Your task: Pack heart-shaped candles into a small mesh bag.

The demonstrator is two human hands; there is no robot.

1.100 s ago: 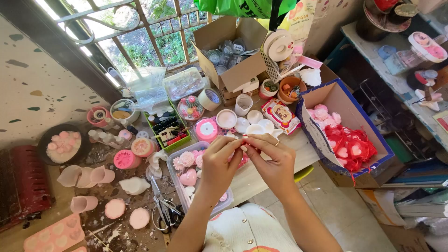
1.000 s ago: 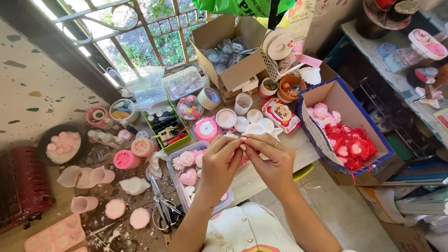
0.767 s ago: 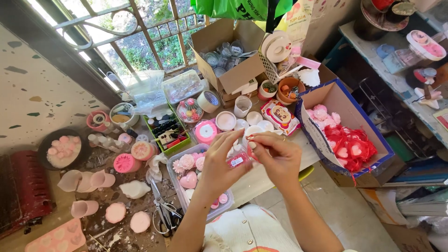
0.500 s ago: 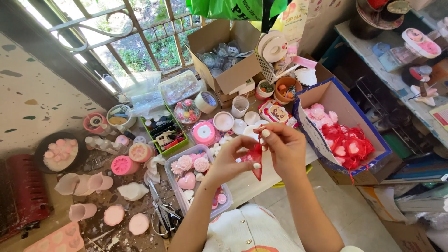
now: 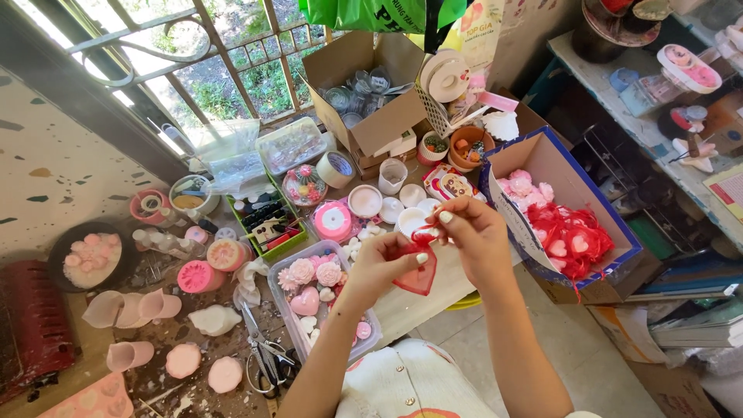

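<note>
A small red mesh pouch (image 5: 418, 275) is being held between both hands above the bench: left hand (image 5: 383, 263) gripping its body, right hand (image 5: 472, 236) pinching its neck. Seemingly, closing is being done; tightening needs a steady pull.

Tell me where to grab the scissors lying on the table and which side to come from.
Grip the scissors at the dark finger loops, the end nearest the person, coming from above on the near side. They lie flat with the blades pointing away toward the clear tub of pink flower and heart pieces, so the loops are probably the safest hold. The pink round mould sits close on one side, so come straight down.
</note>
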